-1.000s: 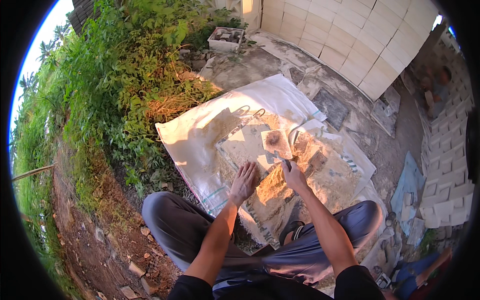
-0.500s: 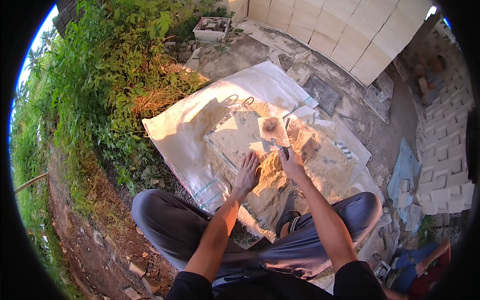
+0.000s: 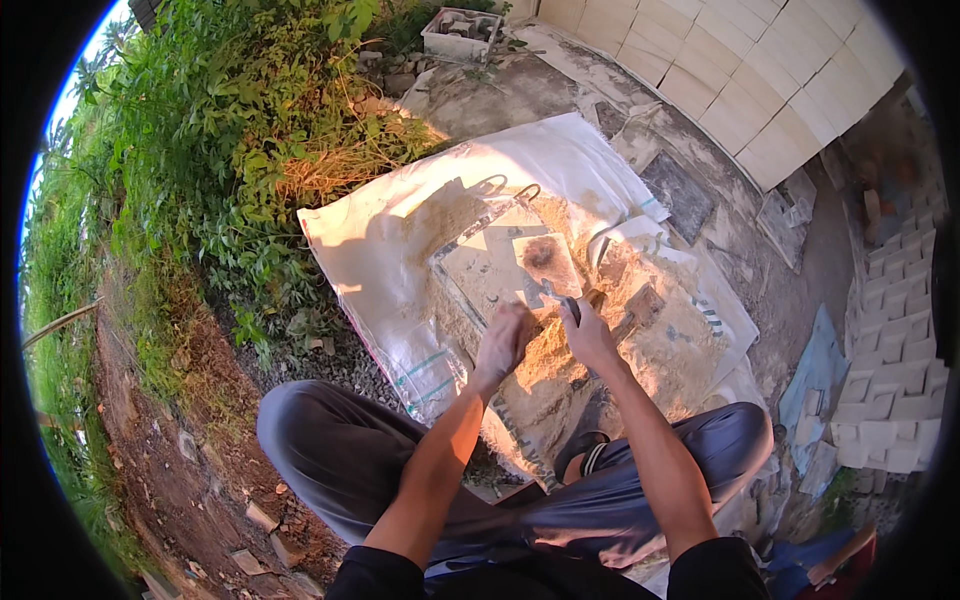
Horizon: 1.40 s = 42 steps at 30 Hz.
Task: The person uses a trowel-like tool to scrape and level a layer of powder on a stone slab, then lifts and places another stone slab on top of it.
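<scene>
My right hand (image 3: 592, 338) is closed around the dark handle of a trowel (image 3: 571, 309), whose grey metal neck points away from me. Just beyond the neck is a square pale plate (image 3: 562, 258) with a dark round patch; I cannot tell whether it is joined to the trowel. Beside the trowel, my left hand (image 3: 505, 345) has its fingers curled in over the near end of a rectangular mould (image 3: 460, 240) with wire loops at its far end. What those fingers hold, if anything, is hidden. Loose tan sandy mix (image 3: 545, 345) is heaped between and under my hands.
A white woven sheet (image 3: 350, 235) lies under the work. Green plants (image 3: 210, 150) crowd the left. Pale slabs (image 3: 740, 80) stand at the back, near a white crate (image 3: 462, 35). Stacked pale tiles (image 3: 895, 350) are on the right, and another person's arm (image 3: 842, 555) shows lower right.
My left hand has gone from lying flat with fingers stretched to curled up. The right hand keeps its grip on the trowel. The whole view has shifted slightly.
</scene>
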Motion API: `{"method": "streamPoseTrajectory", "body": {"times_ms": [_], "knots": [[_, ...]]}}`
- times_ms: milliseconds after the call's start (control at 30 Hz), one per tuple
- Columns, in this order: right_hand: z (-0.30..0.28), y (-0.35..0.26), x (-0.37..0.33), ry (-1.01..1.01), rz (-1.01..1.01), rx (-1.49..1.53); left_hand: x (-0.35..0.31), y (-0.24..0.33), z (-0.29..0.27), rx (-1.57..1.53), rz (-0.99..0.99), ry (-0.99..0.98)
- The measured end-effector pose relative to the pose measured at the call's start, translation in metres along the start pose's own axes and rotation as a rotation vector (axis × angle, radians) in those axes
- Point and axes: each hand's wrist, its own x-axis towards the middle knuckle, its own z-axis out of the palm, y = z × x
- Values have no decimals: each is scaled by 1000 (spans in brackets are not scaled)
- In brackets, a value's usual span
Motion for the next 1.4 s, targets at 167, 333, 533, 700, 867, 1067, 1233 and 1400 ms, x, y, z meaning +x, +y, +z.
{"method": "streamPoseTrajectory", "body": {"times_ms": [167, 333, 533, 700, 867, 1067, 1233, 1400], "knots": [[13, -48, 3, -212, -64, -145, 34, -2, -55, 207, -433, 375], [41, -99, 21, -258, -45, -252, 64, -36, -72, 631, -432, 125], [59, -101, 24, -263, -72, -367, 56, -39, -67, 587, -522, -53], [49, -89, 20, -343, -57, -355, 57, -22, -59, 644, -624, -214], [47, -81, 8, -352, -13, -387, 47, -16, -46, 648, -594, -197], [36, -63, -17, -397, 34, -273, 27, 0, -29, 637, -559, -173], [31, -49, -38, -418, 81, -318, 12, 18, -17, 625, -570, -180], [31, -23, -57, -380, 60, -344, -6, 33, -1, 592, -542, -175]]}}
